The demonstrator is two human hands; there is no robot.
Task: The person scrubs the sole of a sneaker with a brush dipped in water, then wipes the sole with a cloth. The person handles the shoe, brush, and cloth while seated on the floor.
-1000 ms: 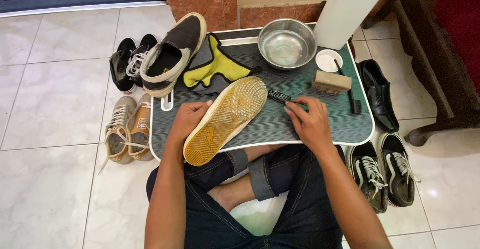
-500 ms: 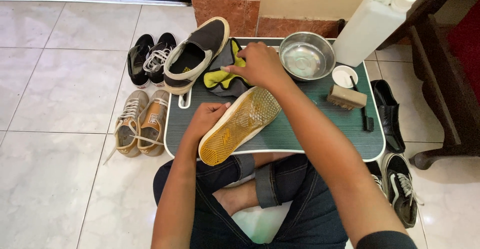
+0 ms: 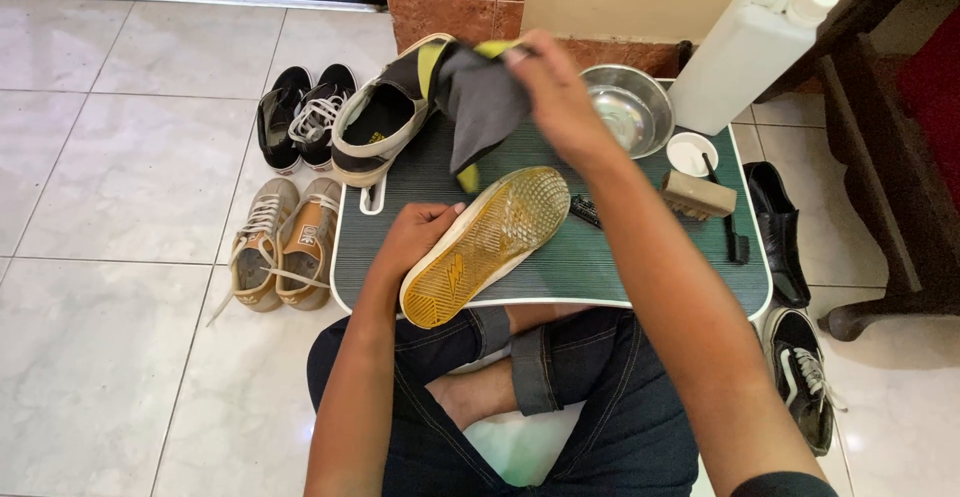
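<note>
Head view, from nearest to farthest: crossed legs in dark jeans (image 3: 560, 397) are seen just below the desk (image 3: 640, 257). The left hand (image 3: 420, 242) is laid on the near side edge of the upturned shoe (image 3: 487, 244), its fingers curled along the pale rim, so that the yellow sole is kept facing up; this grip is unchanged from half a second ago. Just right of those fingers a small dark tool (image 3: 587, 211) lies on the desk where it was set down, and beyond it a wooden brush (image 3: 698, 195) and a black-handled brush (image 3: 735, 242) lie untouched.

The change is in the right hand (image 3: 555, 92): a second ago it was by the small tool, then it went to the grey and yellow cloth (image 3: 475, 107), and now the cloth is pinched in closed fingers and lifted clear of the desk, hanging above the shoe's toe. Wiping of the sole is judged to be the step being prepared.

Left of the raised fingers a second sneaker (image 3: 385, 122) stands; to their right, a steel bowl (image 3: 630, 107), a white cap (image 3: 692, 153) and a white jug (image 3: 750, 52).
</note>
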